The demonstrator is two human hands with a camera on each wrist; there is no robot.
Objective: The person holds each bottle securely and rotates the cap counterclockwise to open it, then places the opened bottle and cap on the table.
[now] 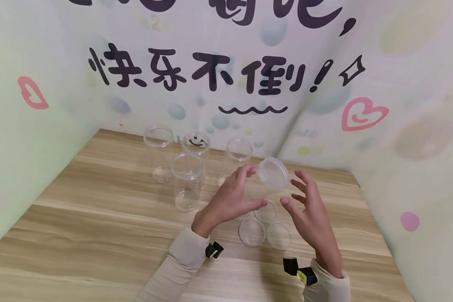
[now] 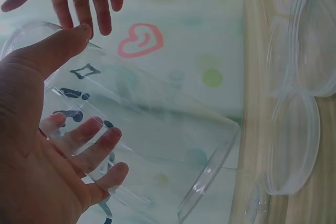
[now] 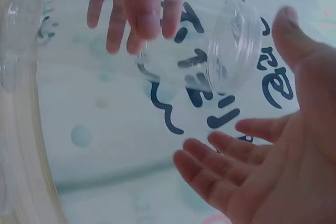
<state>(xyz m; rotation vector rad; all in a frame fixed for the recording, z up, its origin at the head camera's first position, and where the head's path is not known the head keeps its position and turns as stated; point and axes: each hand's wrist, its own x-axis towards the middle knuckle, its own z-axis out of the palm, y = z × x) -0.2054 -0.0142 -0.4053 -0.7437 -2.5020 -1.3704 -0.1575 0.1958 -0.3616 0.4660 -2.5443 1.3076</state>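
Note:
A clear plastic jar (image 1: 274, 174) is up in the air, tilted, with its thick ringed rim uppermost in the head view. My left hand (image 1: 231, 196) grips it; in the left wrist view the thumb lies across the jar (image 2: 157, 124) and the fingers show through its wall. To the right of the jar is my right hand (image 1: 312, 214), fingers spread and palm turned toward it, holding nothing. The right wrist view shows a gap between this hand (image 3: 273, 150) and the jar's rim (image 3: 236, 48).
Several clear jars stand at the back left of the wooden table (image 1: 109, 243), among them a nearer jar (image 1: 187, 184) and a jar (image 1: 239, 153) behind my left hand. Flat clear round lids (image 1: 251, 233) lie grouped below my hands. A printed wall (image 1: 166, 100) borders the table.

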